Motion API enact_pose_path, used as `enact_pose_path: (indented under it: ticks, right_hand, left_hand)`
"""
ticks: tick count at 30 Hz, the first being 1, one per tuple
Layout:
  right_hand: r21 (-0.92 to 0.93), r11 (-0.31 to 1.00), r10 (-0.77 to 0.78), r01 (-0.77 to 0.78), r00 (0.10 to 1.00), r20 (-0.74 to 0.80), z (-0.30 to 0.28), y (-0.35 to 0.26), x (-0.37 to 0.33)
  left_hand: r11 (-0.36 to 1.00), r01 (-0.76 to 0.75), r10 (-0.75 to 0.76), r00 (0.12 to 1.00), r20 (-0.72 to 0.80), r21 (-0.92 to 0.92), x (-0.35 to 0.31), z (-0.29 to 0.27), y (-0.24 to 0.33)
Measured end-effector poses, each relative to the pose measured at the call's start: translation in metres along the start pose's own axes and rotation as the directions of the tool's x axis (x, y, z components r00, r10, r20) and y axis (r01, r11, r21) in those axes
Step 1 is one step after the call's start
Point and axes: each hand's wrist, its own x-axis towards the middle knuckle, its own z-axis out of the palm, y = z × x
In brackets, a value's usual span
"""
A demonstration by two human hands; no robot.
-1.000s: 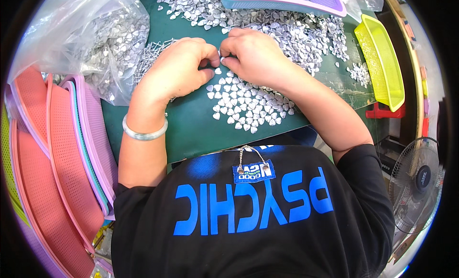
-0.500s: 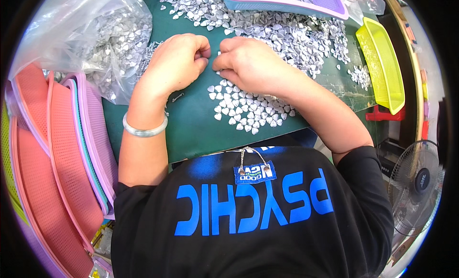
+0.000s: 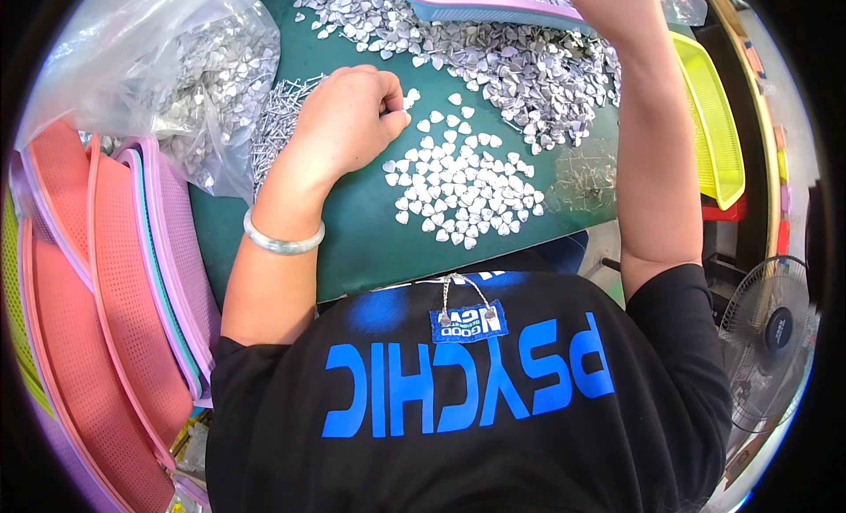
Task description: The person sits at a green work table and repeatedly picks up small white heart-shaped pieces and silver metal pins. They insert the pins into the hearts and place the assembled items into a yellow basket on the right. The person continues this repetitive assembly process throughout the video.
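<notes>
My left hand [image 3: 351,116], with a pale bangle [image 3: 286,246] on its wrist, rests over the green tabletop [image 3: 344,240], fingers curled and thumb pressed in. Whatever its fingertips hold, if anything, is hidden. A few silvery heart-shaped pieces [image 3: 411,96] lie by those fingertips. To its left is a heap of thin metal pins [image 3: 280,116]. My right hand [image 3: 612,6] reaches up over the pink-and-blue basket [image 3: 493,12], and its fingers are cut off by the frame's top edge. Between my arms spreads a batch of flat hearts [image 3: 463,191].
A large pile of grey hearts [image 3: 529,85] covers the far side. At left stands a clear plastic bag [image 3: 97,81] of similar pieces, above stacked pink baskets [image 3: 132,275]. A yellow-green basket [image 3: 718,130] is at right, with a fan [image 3: 777,332] lower down.
My right hand has left the spot beside my left hand and gone up and right to the basket. The left hand has shifted slightly right, baring more pins.
</notes>
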Motion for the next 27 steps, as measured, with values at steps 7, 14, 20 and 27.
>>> enact_pose_path:
  ticks: [7,14,20,27]
  right_hand:
    - [-0.037,0.996,-0.050,0.075,0.890,0.453,0.020,-0.035,-0.038]
    - [-0.119,0.969,-0.077,0.217,0.722,0.688,0.046,-0.046,-0.073]
    - [-0.061,0.993,-0.026,0.096,0.713,0.701,0.063,-0.036,-0.090]
    - [0.032,0.998,-0.061,0.053,0.758,0.650,0.067,-0.027,-0.095]
  left_hand:
    - [0.998,0.062,-0.066,0.986,0.156,0.032,-0.001,-0.008,0.001]
    - [0.999,-0.003,-0.003,0.995,-0.104,-0.052,0.003,0.007,-0.009]
    - [0.997,0.023,-0.029,0.997,-0.071,-0.077,0.005,0.008,-0.009]
    - [0.993,-0.005,0.000,0.999,-0.037,-0.117,0.003,0.000,-0.009]
